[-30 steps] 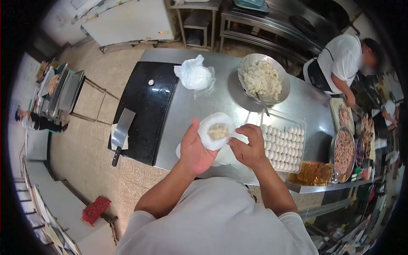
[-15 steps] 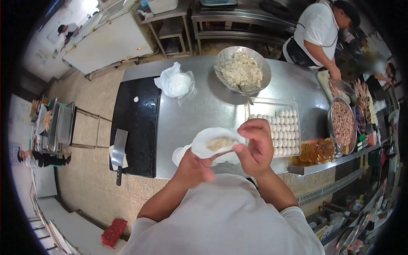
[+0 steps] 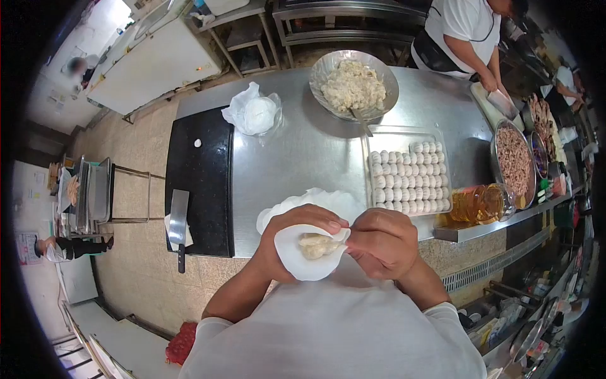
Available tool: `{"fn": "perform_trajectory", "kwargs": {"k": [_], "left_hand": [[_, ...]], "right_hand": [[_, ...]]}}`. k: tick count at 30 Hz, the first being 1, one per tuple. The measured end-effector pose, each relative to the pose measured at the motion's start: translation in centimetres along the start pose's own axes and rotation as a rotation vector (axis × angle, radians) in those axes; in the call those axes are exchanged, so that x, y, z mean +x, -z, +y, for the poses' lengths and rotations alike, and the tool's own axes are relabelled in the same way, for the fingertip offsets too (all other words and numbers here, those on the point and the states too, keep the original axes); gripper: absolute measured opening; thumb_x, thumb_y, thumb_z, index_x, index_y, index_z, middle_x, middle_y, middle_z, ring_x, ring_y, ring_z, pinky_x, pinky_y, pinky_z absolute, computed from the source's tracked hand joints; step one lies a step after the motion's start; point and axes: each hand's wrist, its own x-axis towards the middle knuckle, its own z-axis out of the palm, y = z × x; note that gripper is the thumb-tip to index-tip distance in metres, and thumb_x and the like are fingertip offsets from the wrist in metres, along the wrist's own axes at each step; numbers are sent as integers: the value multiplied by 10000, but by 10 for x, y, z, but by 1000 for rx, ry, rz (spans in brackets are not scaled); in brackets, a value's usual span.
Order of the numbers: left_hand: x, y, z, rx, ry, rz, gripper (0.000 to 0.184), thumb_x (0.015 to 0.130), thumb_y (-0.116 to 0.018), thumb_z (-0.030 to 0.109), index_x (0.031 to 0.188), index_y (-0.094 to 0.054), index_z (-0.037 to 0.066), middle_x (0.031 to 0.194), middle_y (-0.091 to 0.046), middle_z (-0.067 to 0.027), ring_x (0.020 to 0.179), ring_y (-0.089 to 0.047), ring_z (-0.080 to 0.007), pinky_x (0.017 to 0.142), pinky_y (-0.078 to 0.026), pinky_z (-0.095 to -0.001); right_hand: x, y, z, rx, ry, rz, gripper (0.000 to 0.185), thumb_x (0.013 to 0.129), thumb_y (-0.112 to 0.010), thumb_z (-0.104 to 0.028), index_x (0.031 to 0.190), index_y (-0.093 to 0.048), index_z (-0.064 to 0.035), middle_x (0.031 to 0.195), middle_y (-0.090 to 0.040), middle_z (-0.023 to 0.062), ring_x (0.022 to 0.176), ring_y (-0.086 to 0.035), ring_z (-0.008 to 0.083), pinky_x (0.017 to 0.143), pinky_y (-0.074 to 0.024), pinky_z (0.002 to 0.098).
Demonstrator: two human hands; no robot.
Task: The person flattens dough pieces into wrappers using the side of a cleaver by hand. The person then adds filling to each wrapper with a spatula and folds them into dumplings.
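Note:
A round white dumpling wrapper with a lump of pale filling lies in my left hand, whose fingers curl around its far edge. My right hand pinches the wrapper's right edge, where the dough is gathered into a small fold. Just beyond my hands, a row of overlapping white wrappers is spread on the steel table. To the right, a clear tray holds rows of small round white dumplings. A metal bowl of pale chunky filling, with a utensil in it, stands farther back.
A black board at left carries a cleaver and a small dough piece. White plastic wrapping lies behind. An oil bottle and a bowl of chopped meat are at right. A co-worker cuts at a board.
My hands have come closer to my body, and the wrapper is tilted to face me. My right fingers have closed on its edge. The view has shifted slightly.

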Motion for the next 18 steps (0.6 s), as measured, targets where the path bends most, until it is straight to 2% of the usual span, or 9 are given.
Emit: {"fn": "perform_trajectory", "kwargs": {"k": [1, 5, 8, 10, 11, 13, 14, 16, 18], "left_hand": [[1, 1, 1, 47, -14, -36, 601, 642, -852, 65, 1196, -631, -7, 1217, -638, -187, 1112, -654, -325, 947, -521, -424], [3, 0, 4, 26, -40, -66, 633, 618, -886, 107, 1191, -636, 5, 1180, -644, -184, 1115, -639, -327, 948, -503, -402], [10, -13, 16, 154, -7, 67, 604, 641, -913, 164, 1164, -644, 30, 1126, -648, -166, 1090, -624, -301, 933, -488, -384], [4, -25, 9, -31, -46, 361, 532, 694, -907, 211, 1131, -649, 52, 1084, -645, -146, 1053, -613, -270, 898, -479, -364], [1, -21, 9, -28, -46, 365, 532, 694, -907, 211, 1131, -649, 52, 1084, -645, -146, 1053, -613, -270, 898, -479, -364], [-3, -9, 10, 182, -42, 140, 414, 752, -873, 170, 1081, -646, 63, 1060, -639, -132, 1020, -614, -248, 869, -482, -359], [-2, -8, 10, 182, -41, 144, 414, 752, -873, 170, 1081, -646, 63, 1060, -639, -132, 1020, -614, -248, 869, -482, -359], [0, -7, 15, 253, -32, 87, 348, 781, -848, 142, 1053, -643, 68, 1045, -635, -122, 1001, -614, -244, 847, -484, -349], [1, -11, 18, 247, -43, 127, 332, 791, -843, 157, 1043, -647, 67, 1031, -638, -120, 988, -617, -242, 839, -486, -349]], "right_hand": [[-1, 2, 1, -32, 44, -35, 154, 738, -776, -13, 869, -696, -19, 818, -644, 99, 601, -633, 228, 533, -508, 312], [9, 3, -7, -24, 41, 21, 167, 728, -769, -3, 876, -695, -28, 813, -647, 102, 615, -639, 223, 541, -511, 306], [12, 0, -7, -11, 2, 41, 241, 686, -798, -15, 893, -678, -40, 817, -610, 69, 629, -622, 224, 527, -490, 321], [5, 0, -3, -25, 2, -95, 246, 693, -793, -7, 909, -680, -39, 845, -616, 82, 654, -630, 225, 536, -497, 326], [5, 1, -4, -21, 3, -98, 246, 693, -793, -7, 909, -680, -39, 845, -616, 82, 654, -630, 225, 536, -497, 326], [2, 1, -6, -71, 19, -115, 236, 705, -785, -1, 911, -677, -41, 843, -613, 85, 653, -629, 229, 536, -497, 324], [4, 0, -8, -68, 18, -118, 236, 705, -785, -1, 911, -677, -41, 843, -613, 85, 653, -629, 229, 536, -497, 324], [10, -3, -13, -78, 33, 41, 238, 688, -778, 10, 897, -672, -35, 827, -600, 78, 634, -617, 232, 525, -486, 334], [11, -4, -13, -67, 27, 16, 231, 688, -776, 9, 892, -673, -30, 820, -594, 77, 628, -614, 232, 526, -486, 332]]}}
